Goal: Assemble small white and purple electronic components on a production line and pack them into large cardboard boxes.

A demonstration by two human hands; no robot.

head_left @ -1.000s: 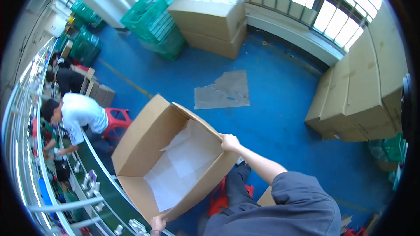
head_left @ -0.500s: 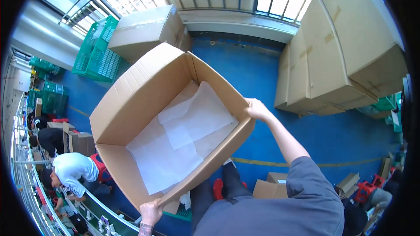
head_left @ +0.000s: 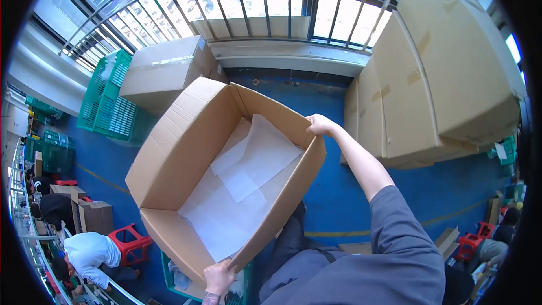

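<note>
A large open cardboard box hangs tilted in front of me, its opening facing up toward me. Thin white sheets lie loosely overlapped on its bottom. My right hand grips the upper right rim, fingers wrapped over the edge. At the near lower rim my left hand is closed on the cardboard. Beneath the box, partly hidden by it, a green crate with whitish, crumpled contents shows on the floor.
Tall stacked cartons stand at the right. A closed carton and green crates sit by the railed window. At the left, a person in a white shirt works beside a red stool. Blue floor lies between.
My view has shifted, so the window and cartons sit lower. The box has shifted over the green crate, showing more of its left side. Both hands keep their hold.
</note>
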